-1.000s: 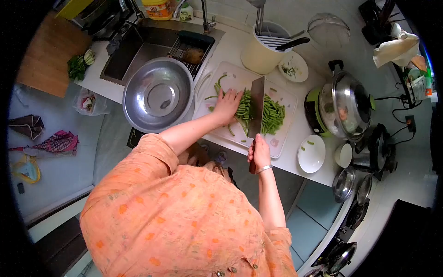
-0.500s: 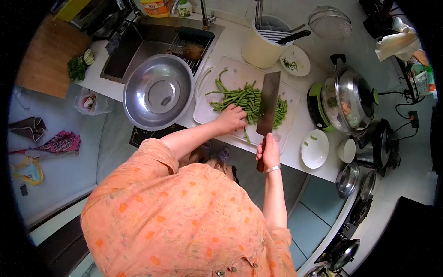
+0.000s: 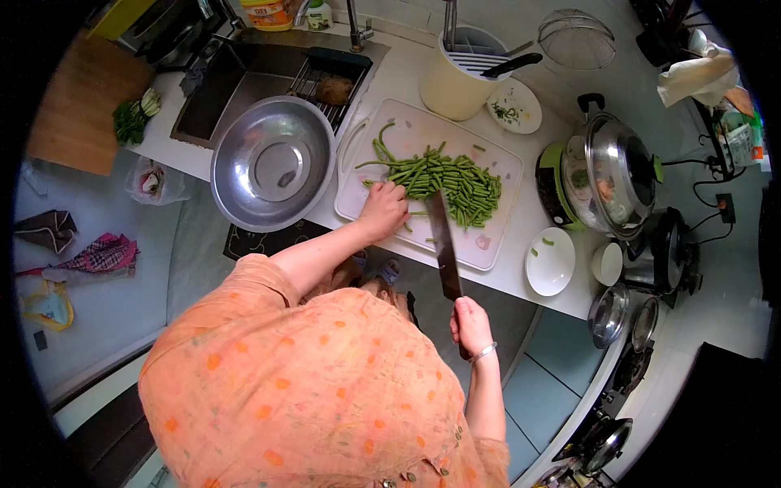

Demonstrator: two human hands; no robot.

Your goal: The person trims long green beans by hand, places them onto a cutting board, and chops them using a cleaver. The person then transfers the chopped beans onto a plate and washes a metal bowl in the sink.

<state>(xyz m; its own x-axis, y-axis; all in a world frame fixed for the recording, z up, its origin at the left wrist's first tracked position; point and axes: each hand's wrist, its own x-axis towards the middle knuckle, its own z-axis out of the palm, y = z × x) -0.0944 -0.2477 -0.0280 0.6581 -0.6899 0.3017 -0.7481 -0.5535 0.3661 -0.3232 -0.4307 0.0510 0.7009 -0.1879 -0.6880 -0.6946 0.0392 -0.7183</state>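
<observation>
A white cutting board (image 3: 488,259) lies on the counter with a pile of cut green beans (image 3: 460,183) on it and some longer beans at its left side. My left hand (image 3: 385,210) rests at the lower left of the pile, fingers bent down against the bean ends; what they press on is partly hidden. My right hand (image 3: 472,327) is closed round the handle of a cleaver (image 3: 445,248). The blade points up and away from me, its tip at the lower edge of the beans and its handle end beyond the counter's front edge.
Left of the board sits a large metal bowl (image 3: 273,163), near the sink (image 3: 244,77). Behind stands a cream knife holder (image 3: 461,77). To the right are a white bowl (image 3: 550,262), a small bowl (image 3: 607,263) and a lidded glass pot (image 3: 622,175).
My right hand has drawn the cleaver down and left, off the right part of the pile. My left hand has shifted slightly left. The view has moved a little.
</observation>
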